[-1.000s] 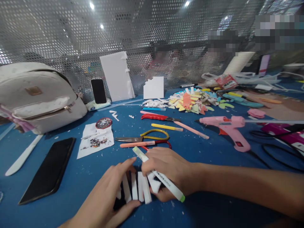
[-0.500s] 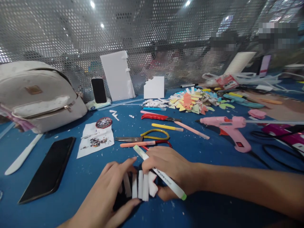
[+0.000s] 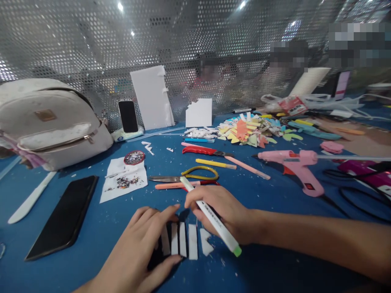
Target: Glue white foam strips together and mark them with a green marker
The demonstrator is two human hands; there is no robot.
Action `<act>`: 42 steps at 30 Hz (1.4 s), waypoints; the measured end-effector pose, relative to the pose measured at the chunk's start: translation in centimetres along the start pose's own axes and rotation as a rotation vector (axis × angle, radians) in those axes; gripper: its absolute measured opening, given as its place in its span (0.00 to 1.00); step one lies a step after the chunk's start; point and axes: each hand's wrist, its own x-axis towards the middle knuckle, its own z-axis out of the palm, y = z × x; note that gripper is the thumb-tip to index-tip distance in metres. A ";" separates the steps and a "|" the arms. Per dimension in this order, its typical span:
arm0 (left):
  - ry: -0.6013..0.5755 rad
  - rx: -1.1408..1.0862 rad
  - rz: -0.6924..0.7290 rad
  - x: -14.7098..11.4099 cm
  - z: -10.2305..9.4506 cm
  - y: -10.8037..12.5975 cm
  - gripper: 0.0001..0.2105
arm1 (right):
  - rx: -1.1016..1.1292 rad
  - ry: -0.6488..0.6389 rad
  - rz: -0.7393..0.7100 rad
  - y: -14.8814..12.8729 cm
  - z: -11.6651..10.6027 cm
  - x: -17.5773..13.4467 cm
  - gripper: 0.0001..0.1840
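My right hand is closed around a white marker pen with green ends, held slantwise above the table. Beneath and left of it lie thin white foam-like strips, side by side, and a small notched white piece. My left hand rests on the table with thumb and forefinger apart, curved about the left-hand strips. Its palm and fingers hide part of that row. Just beyond my hands are scissors with yellow and red handles and an orange marker.
A black phone, a white plastic knife and a pale backpack are at left. Glitter lies on a paper sheet. At right is a pink glue gun with its cable. Behind are a red-handled cutter and paper scraps.
My right hand has lifted slightly off the strips, still with the marker. The rightmost strip and the notched piece now lie apart, where they were bunched together. My left hand has barely moved.
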 end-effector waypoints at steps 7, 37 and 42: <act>-0.009 0.065 0.026 0.1 -0.2 -0.1 0.26 | 0.257 -0.031 0.168 0.7 -0.2 0.0 0.13; -0.021 0.255 0.408 0.1 0.6 0.0 0.25 | 0.047 -0.371 0.005 -1.5 0.2 0.5 0.09; -0.086 0.291 0.405 0.2 0.3 0.1 0.26 | 0.080 -0.310 -0.018 -1.2 0.4 0.3 0.08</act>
